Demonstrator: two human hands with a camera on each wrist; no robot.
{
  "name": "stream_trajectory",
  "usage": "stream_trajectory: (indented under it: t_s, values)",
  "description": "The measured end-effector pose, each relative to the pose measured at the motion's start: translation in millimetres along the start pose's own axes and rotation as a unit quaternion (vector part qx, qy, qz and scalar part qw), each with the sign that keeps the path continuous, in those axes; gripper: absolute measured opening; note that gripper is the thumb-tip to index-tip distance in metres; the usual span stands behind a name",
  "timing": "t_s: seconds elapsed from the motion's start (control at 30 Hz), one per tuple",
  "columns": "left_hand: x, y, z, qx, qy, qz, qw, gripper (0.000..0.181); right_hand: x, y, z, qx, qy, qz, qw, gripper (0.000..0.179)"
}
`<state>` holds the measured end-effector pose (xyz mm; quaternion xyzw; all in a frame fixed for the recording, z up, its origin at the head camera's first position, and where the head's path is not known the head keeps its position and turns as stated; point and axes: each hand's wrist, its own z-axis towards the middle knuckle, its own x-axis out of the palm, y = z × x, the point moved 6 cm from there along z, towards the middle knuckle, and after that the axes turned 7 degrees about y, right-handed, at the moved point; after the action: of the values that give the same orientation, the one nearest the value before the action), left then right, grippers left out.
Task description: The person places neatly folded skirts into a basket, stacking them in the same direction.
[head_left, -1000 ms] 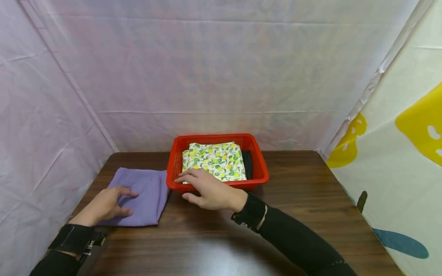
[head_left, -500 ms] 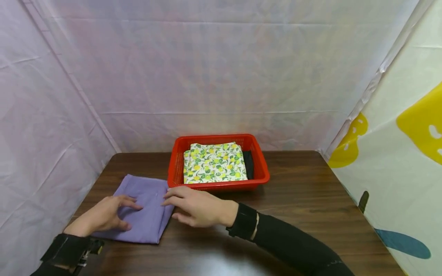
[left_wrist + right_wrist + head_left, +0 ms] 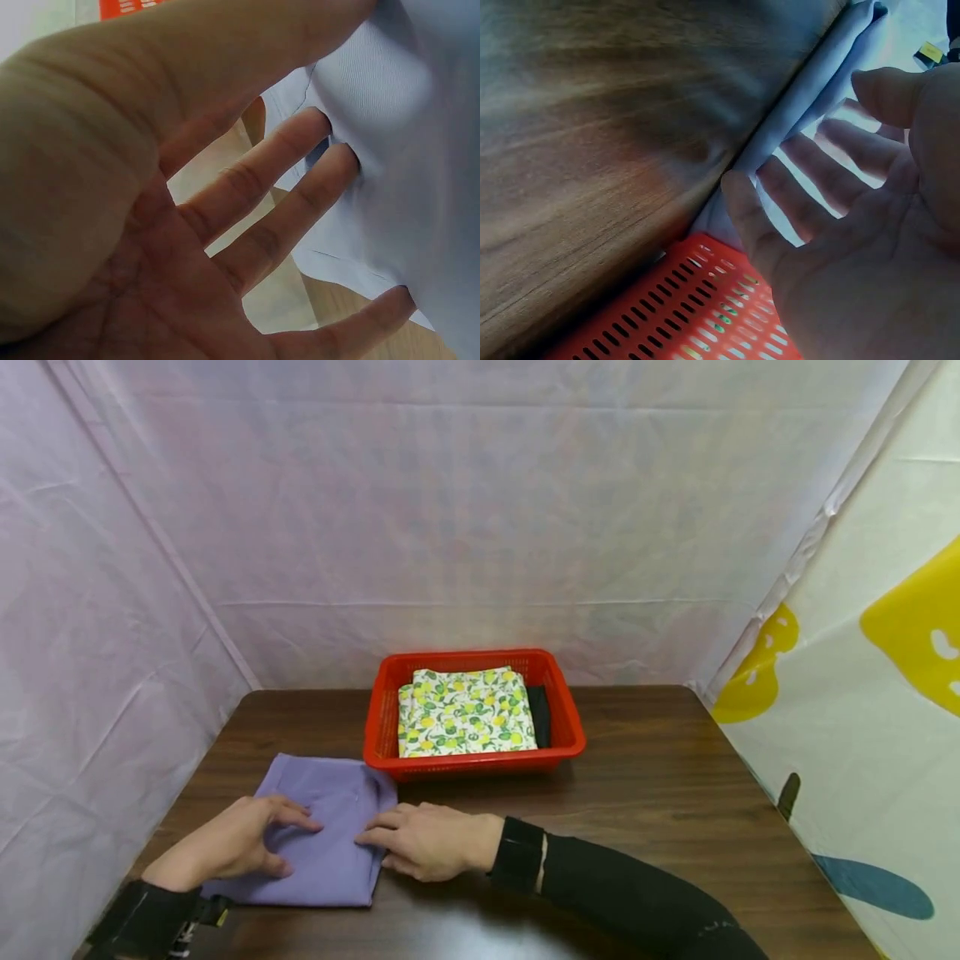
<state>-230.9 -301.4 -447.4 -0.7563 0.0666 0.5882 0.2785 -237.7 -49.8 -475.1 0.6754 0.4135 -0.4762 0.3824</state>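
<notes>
A folded purple cloth (image 3: 333,872) lies flat on the left of the table, its far right corner up against the red basket (image 3: 468,763). My left hand (image 3: 228,843) rests on its left part with the fingers spread; in the left wrist view several fingertips press into the fabric (image 3: 427,180). At the cloth's right edge is my right hand (image 3: 431,843), fingers loosely bent and fingertips on the fabric. The right wrist view shows these fingers (image 3: 795,199) along the folded edge, not wrapped round it.
Inside the basket lie a folded lemon-print cloth (image 3: 465,714) and a dark cloth (image 3: 538,714) at its right side. The brown wooden table (image 3: 637,793) extends to the right. White fabric walls (image 3: 480,510) stand behind and at the sides.
The purple cloth has slid nearer to me and slightly right, with my left hand on it. My right hand has come down from the basket's front rim to the cloth's right edge.
</notes>
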Motion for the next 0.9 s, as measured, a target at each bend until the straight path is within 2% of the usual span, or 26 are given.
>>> stream_trajectory:
  t_s: [0.2, 0.37, 0.43, 0.7, 0.9]
  values:
    - [0.9, -11.8, -0.5, 0.042, 0.004, -0.010, 0.9990, 0.059, 0, -2, 1.0, 0.004, -0.014, -0.020, 0.9997, 0.060]
    - [5.2, -22.1, 2.5, 0.061, 0.029, -0.056, 0.9962, 0.061, 0, -3, -4.0, 0.003, -0.024, -0.053, 0.9983, 0.051]
    - [7.9, -26.5, 3.8, 0.061, 0.039, -0.072, 0.9948, 0.062, 1, -5, -8.8, 0.005, -0.030, -0.050, 0.9983, 0.047]
    - [20.2, -48.2, 11.2, 0.066, 0.064, -0.100, 0.9907, 0.068, 8, -19, -34.9, 0.000, -0.050, 0.055, 0.9972, 0.035]
    - [26.5, -65.3, 18.6, 0.089, 0.051, -0.104, 0.9893, 0.065, 11, -29, -52.1, 0.009, -0.054, 0.108, 0.9927, 0.029]
